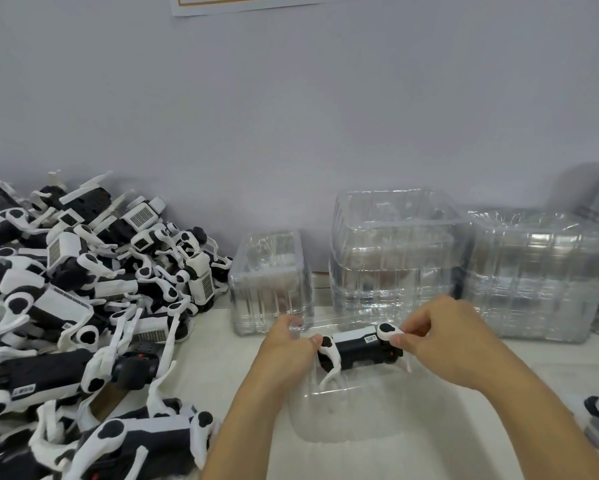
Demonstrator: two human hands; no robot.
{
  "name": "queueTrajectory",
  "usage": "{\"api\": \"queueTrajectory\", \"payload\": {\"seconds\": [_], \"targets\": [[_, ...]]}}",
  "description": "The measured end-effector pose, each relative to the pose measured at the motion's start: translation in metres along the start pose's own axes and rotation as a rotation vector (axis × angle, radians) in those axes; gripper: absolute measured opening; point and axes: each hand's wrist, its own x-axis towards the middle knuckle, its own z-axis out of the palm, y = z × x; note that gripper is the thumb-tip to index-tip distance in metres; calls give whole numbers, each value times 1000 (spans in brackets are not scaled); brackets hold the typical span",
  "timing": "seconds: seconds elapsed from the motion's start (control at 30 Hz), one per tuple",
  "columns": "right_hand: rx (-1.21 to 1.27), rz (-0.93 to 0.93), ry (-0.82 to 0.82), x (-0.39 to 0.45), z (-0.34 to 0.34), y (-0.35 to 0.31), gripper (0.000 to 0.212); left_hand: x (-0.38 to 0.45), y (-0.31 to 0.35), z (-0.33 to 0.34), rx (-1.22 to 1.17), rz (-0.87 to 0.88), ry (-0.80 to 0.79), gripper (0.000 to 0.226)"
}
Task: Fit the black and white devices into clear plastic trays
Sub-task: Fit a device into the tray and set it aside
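Hands are working at a white counter (499, 427) in the head view, both pinching one black and white device (360, 348) over a clear plastic tray (346, 424). The left hand (287, 351) is gripping its white leg end; the right hand (443, 337) is gripping the opposite end. Loose devices (83, 306) are lying piled at left, and stacked trays (395, 251) are standing against the wall behind.
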Motion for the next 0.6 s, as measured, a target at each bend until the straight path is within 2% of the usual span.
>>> {"api": "queueTrajectory", "payload": {"seconds": [0.1, 0.17, 0.23, 0.4, 0.6], "targets": [[44, 11, 6, -1, 1, -2, 21, 0, 0, 0, -3, 1, 8, 40], [104, 37, 38, -3, 2, -5, 5, 0, 0, 0, -5, 2, 14, 40], [151, 64, 72, -3, 4, -4, 20, 0, 0, 0, -1, 4, 16, 40], [206, 121, 125, -1, 11, -5, 14, -1, 1, 1, 6, 3, 11, 42], [169, 156, 190, -1, 21, -6, 18, -1, 2, 4, 19, -2, 18, 44]]}}
